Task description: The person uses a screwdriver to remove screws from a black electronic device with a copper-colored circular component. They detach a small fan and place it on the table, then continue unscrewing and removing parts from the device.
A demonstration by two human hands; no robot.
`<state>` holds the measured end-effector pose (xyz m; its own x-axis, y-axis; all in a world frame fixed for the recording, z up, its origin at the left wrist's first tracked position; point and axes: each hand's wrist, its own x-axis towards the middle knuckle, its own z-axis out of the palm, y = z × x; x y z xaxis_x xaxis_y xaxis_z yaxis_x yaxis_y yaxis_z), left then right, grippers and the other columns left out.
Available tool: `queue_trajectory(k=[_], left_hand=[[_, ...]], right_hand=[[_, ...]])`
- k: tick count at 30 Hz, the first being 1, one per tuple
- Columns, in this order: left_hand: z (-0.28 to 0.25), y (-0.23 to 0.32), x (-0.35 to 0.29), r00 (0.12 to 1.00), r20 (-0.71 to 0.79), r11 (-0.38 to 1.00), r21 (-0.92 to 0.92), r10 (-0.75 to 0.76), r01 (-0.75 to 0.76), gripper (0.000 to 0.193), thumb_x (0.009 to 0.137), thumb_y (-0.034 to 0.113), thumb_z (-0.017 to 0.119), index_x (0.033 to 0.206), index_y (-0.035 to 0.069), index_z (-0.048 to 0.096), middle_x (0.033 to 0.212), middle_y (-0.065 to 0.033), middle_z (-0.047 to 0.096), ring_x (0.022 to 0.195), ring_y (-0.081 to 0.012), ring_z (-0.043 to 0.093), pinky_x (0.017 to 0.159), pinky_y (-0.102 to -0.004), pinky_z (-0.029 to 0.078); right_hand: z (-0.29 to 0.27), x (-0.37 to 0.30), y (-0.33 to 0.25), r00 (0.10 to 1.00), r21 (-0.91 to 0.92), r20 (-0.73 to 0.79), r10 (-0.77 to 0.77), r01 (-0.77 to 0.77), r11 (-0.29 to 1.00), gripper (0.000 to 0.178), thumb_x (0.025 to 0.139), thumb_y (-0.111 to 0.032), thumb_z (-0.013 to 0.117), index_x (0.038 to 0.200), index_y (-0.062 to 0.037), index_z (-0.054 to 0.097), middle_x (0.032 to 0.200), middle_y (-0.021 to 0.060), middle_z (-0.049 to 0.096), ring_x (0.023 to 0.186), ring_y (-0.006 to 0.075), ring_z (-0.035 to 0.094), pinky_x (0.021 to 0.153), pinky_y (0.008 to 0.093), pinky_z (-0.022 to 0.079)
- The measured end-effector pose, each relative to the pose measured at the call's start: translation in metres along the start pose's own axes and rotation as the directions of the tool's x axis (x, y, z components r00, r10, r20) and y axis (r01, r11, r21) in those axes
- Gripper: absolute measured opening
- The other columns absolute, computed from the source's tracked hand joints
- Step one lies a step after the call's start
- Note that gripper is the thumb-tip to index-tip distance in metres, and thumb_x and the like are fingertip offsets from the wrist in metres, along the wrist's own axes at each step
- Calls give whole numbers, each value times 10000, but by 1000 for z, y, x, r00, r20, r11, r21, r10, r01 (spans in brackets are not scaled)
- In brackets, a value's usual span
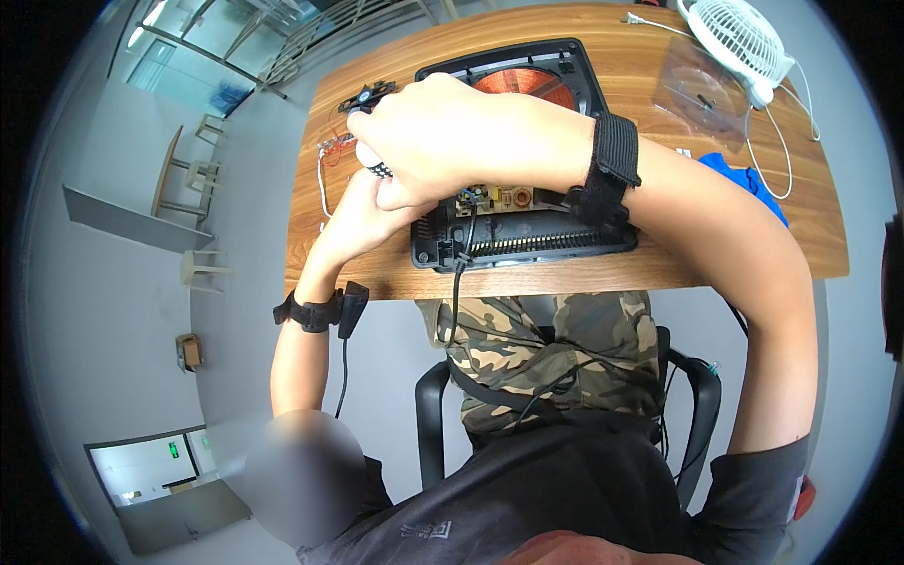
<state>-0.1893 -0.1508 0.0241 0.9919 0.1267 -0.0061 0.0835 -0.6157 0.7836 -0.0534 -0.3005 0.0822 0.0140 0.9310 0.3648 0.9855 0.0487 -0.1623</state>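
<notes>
An opened induction cooker lies before me in its black housing (527, 247), with a copper coil (527, 85) and a circuit board (513, 200) showing. Over its left side, my right hand (428, 132) is closed around a small white-ended thing (367, 155) with a black-and-white patterned band; its kind I cannot make out. My left hand (372, 218) meets the right hand from below, at the cooker's left edge. Its fingertips are hidden behind the right hand. A black cable (459, 282) runs from the housing over the table's front edge.
Left of the cooker lie a small dark fan part (365, 97) and a board with thin red wires (337, 146). On the right are a white fan (739, 42), a clear bag (692, 94) with small dark parts, and a blue cloth (744, 179). My wrists carry black straps.
</notes>
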Motion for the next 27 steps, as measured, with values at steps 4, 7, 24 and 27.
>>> queue_trajectory(k=[4,7,24,27], left_hand=[[0,-8,3,999,27,999,19,-45,44,362,852,128,811,1161,-9,682,1130,-85,716,1023,-166,667,900,-340,533],[9,-2,2,997,-80,999,47,-14,18,338,829,146,827,1097,-14,695,1047,-83,733,954,-156,685,840,-329,547],[18,9,5,912,-315,925,353,262,-144,266,783,144,827,948,-17,695,869,-108,745,819,-188,725,708,-326,558],[18,10,7,911,-319,931,332,263,-153,279,785,153,831,960,-17,696,879,-109,746,821,-189,726,714,-325,561]], right_hand=[[-3,2,2,993,3,94,71,-72,997,468,827,-376,705,1047,33,649,845,210,726,793,349,739,697,427,595],[12,4,5,996,30,-69,60,-58,998,460,850,-374,684,1062,32,652,857,218,722,802,354,737,713,436,594],[27,2,5,980,58,-197,15,-4,998,441,851,-358,663,1082,18,640,907,205,723,835,344,738,728,435,601],[20,-1,3,984,54,-180,17,-7,999,459,848,-358,669,1098,25,636,924,216,728,850,345,741,739,434,602]])
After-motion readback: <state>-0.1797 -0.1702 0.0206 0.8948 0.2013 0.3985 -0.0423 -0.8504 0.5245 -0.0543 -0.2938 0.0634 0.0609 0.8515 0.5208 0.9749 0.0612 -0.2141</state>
